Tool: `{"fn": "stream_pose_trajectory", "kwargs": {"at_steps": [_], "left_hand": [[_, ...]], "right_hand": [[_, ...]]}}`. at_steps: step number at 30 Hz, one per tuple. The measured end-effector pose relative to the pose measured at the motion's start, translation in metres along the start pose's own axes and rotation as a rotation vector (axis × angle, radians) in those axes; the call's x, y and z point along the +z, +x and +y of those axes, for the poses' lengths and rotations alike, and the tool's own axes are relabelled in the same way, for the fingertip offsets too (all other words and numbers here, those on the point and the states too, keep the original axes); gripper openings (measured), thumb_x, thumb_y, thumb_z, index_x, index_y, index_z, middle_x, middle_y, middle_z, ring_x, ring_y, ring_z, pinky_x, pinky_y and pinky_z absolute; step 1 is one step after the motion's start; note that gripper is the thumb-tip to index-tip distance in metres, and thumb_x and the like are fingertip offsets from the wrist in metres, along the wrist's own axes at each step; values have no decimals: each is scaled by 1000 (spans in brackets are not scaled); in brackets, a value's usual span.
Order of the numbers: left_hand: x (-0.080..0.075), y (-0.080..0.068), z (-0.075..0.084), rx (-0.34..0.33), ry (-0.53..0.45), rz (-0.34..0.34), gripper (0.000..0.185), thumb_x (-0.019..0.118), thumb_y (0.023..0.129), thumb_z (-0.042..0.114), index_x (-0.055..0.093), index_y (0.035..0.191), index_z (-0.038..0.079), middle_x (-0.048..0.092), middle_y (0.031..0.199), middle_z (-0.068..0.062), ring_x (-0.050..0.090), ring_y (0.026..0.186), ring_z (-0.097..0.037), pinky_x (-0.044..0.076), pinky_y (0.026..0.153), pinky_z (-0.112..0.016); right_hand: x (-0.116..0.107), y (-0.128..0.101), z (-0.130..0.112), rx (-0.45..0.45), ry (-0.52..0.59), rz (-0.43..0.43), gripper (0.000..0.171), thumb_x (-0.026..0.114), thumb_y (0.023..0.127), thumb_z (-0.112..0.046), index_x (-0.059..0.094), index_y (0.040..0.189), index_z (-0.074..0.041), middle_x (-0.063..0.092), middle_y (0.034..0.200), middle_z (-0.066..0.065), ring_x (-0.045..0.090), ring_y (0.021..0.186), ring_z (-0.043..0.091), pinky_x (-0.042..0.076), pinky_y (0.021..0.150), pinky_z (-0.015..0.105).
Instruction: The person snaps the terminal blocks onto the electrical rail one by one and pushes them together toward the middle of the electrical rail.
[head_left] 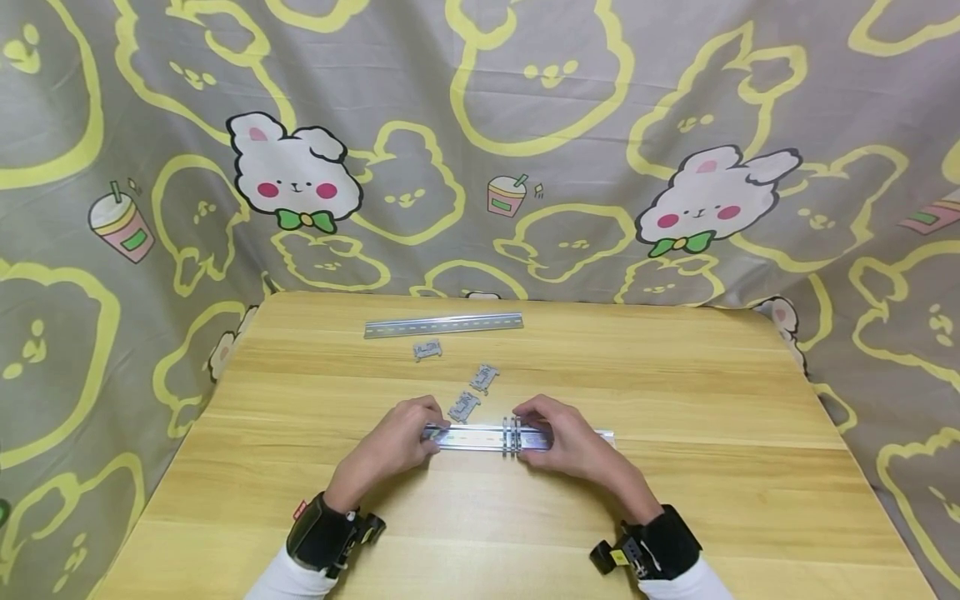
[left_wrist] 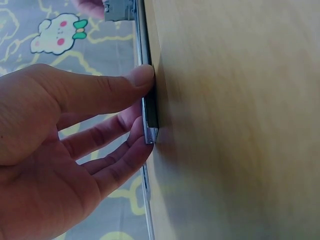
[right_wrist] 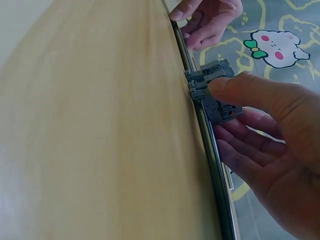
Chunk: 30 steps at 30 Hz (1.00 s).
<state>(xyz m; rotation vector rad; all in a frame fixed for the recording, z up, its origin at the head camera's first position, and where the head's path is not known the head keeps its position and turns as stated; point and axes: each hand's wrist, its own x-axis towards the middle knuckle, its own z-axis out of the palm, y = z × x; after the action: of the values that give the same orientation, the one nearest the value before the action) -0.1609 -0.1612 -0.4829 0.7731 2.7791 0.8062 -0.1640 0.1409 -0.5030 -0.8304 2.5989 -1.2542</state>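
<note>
A metal rail (head_left: 480, 438) lies across the near middle of the wooden table (head_left: 675, 500). My left hand (head_left: 429, 433) pinches the rail's left end (left_wrist: 150, 117), thumb on the near edge and fingers on the far side. Two or three grey terminal blocks (head_left: 512, 435) sit clipped side by side on the rail. My right hand (head_left: 528, 429) pinches them, with the thumb pressing on the nearest block (right_wrist: 216, 107). In the right wrist view the rail (right_wrist: 212, 155) runs away towards the left hand (right_wrist: 207, 20). The right part of the rail is hidden under my right hand.
Three loose grey blocks (head_left: 427, 350) (head_left: 484, 377) (head_left: 463, 407) lie just behind the rail. A second metal rail (head_left: 442, 325) lies near the table's far edge. A rabbit-print cloth (head_left: 525, 150) hangs behind and around the table.
</note>
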Motion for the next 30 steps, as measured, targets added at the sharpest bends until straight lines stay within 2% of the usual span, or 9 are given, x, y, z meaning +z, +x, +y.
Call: {"fn": "stream_pose_trajectory", "kwargs": {"at_steps": [4, 13, 19, 30], "left_hand": [[0, 1, 0, 6, 0, 4, 32, 83, 77, -5, 79, 108, 2, 69, 106, -5, 66, 94, -21, 59, 81, -31], [0, 0, 1, -4, -5, 4, 31, 83, 78, -5, 78, 108, 1, 69, 107, -6, 66, 96, -22, 59, 84, -32], [0, 0, -1, -7, 1, 8, 30, 82, 79, -5, 78, 108, 1, 69, 107, -5, 66, 96, -22, 59, 84, -33], [1, 1, 0, -9, -3, 2, 30, 83, 79, -4, 78, 108, 1, 69, 107, -5, 66, 95, -20, 59, 82, -31]], "right_hand": [[2, 1, -1, -12, -11, 6, 58, 91, 74, -11, 65, 125, -7, 68, 121, 2, 66, 114, 21, 55, 99, 36], [4, 3, -2, 18, -3, -10, 56, 91, 76, -13, 65, 125, -10, 67, 122, -1, 65, 115, 17, 54, 100, 33], [4, 7, -5, -24, -16, -17, 57, 91, 76, -12, 64, 127, -9, 67, 122, 1, 65, 114, 19, 54, 100, 36], [8, 9, -9, -40, -83, -43, 68, 91, 77, -19, 61, 137, -6, 64, 126, 0, 62, 112, 13, 54, 98, 34]]}}
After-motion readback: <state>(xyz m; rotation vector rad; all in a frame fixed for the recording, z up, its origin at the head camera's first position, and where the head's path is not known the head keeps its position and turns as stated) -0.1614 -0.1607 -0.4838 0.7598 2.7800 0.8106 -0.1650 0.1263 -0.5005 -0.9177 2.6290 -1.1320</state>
